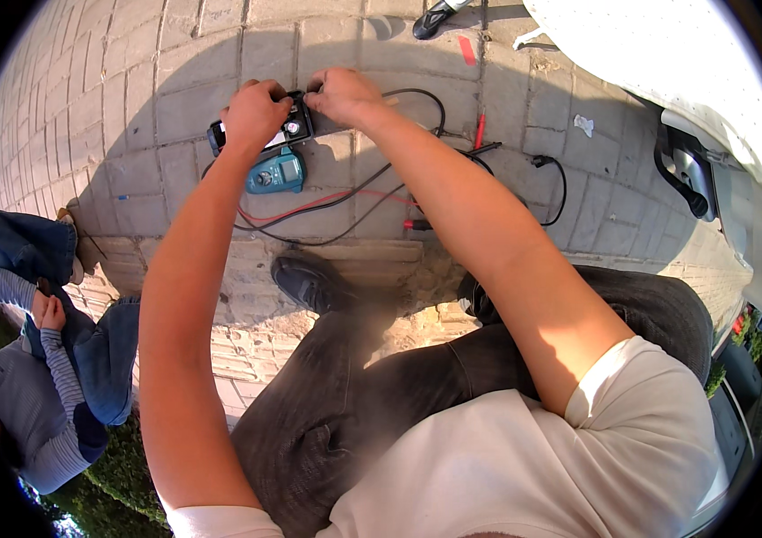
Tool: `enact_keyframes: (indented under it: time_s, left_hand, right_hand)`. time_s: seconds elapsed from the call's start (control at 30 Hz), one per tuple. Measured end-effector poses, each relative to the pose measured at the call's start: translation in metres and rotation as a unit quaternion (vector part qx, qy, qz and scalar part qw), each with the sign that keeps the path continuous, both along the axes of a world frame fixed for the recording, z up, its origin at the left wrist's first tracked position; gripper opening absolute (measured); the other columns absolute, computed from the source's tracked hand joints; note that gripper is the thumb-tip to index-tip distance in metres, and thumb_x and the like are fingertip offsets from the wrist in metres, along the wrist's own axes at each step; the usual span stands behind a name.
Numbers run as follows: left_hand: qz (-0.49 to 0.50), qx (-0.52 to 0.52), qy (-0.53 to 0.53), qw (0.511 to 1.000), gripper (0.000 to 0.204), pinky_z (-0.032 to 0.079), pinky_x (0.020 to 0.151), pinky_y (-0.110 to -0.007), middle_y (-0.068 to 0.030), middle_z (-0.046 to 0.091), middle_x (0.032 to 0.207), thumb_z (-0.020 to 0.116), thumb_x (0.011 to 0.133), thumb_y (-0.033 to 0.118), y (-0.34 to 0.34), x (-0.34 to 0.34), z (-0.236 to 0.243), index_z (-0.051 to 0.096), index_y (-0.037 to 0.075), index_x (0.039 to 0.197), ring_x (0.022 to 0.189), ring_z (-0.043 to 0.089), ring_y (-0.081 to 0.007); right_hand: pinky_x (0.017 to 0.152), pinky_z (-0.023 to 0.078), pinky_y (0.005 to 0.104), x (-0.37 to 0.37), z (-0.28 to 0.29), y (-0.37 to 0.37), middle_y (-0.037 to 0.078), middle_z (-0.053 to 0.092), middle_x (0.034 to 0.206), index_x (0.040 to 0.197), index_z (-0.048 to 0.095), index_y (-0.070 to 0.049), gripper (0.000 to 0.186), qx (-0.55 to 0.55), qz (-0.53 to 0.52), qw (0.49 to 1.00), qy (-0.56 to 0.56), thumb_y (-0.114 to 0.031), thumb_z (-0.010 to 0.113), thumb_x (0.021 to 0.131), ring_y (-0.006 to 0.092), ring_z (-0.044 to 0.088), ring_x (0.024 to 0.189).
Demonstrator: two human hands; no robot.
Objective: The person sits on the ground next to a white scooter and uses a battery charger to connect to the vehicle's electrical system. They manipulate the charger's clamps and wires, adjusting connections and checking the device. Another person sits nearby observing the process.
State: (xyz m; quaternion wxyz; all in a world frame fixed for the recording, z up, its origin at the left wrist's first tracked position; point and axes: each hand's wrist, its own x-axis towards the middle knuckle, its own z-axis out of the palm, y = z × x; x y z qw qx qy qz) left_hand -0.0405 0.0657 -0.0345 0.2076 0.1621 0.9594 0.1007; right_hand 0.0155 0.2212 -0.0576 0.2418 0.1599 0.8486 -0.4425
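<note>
A black box-shaped device (298,135) with a pale panel and a round silver knob or fitting sits on the paving at the far middle. My left hand (258,115) is curled over its left part, fingers closed on it. At its far right corner, my right hand (342,94) has its fingers bent and pressed together; what lies between the fingertips is hidden. Just nearer than the device lies a teal handheld meter (278,172) with a small screen and a dial. Black and red leads (345,195) loop across the ground beside it.
Right of my right forearm lie a red probe (480,132), a black plug end (542,161) and a red connector (416,224). A white vehicle (677,54) stands at the far right. Another person (49,350) sits at the left. My shoe (309,282) rests near the leads.
</note>
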Motion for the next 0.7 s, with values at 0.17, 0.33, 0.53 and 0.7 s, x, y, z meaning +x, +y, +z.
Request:
enact_keyframes:
  time_s: [0.17,0.33,0.53,0.7]
  left_hand:
    - [-0.028,0.062,0.017,0.998,0.022,0.047,0.083,-0.043,-0.0085,0.064,0.103,0.063,0.077,0.025,-0.003,0.005,-0.005,0.070,0.013,0.095,0.096,0.061,-0.0289]
    - [-0.021,0.064,-0.020,0.998,0.021,0.039,0.089,-0.050,-0.0037,0.061,0.110,0.062,0.079,0.025,-0.007,0.003,-0.006,0.071,0.016,0.096,0.100,0.059,-0.0258]
    - [-0.086,0.079,0.023,0.993,0.023,0.049,0.083,-0.040,-0.0086,0.061,0.108,0.062,0.079,0.022,-0.009,0.011,0.000,0.068,0.012,0.098,0.095,0.061,-0.0304]
    - [-0.190,0.057,0.071,0.978,0.025,0.050,0.081,-0.041,-0.0085,0.059,0.108,0.061,0.082,0.022,-0.018,0.015,0.004,0.066,0.013,0.105,0.093,0.061,-0.0309]
  right_hand:
    - [0.086,0.048,0.0380,-0.013,-0.015,0.009,0.007,0.068,0.102,0.109,0.067,-0.019,0.031,-0.021,0.042,0.998,-0.030,-0.033,0.065,0.082,0.0256,0.061,0.102]
    - [0.088,0.048,0.0366,-0.021,-0.021,0.010,0.008,0.067,0.104,0.110,0.067,-0.018,0.032,-0.010,0.072,0.997,-0.024,-0.033,0.066,0.081,0.0246,0.061,0.103]
    - [0.090,0.047,0.0381,-0.017,-0.017,0.007,0.009,0.066,0.108,0.107,0.068,-0.017,0.032,0.020,0.050,0.998,-0.019,-0.034,0.067,0.080,0.0277,0.060,0.106]
    - [0.090,0.047,0.0391,-0.015,-0.001,0.002,0.012,0.065,0.110,0.103,0.069,-0.014,0.030,0.044,0.031,0.998,-0.031,-0.033,0.065,0.080,0.0301,0.059,0.108]
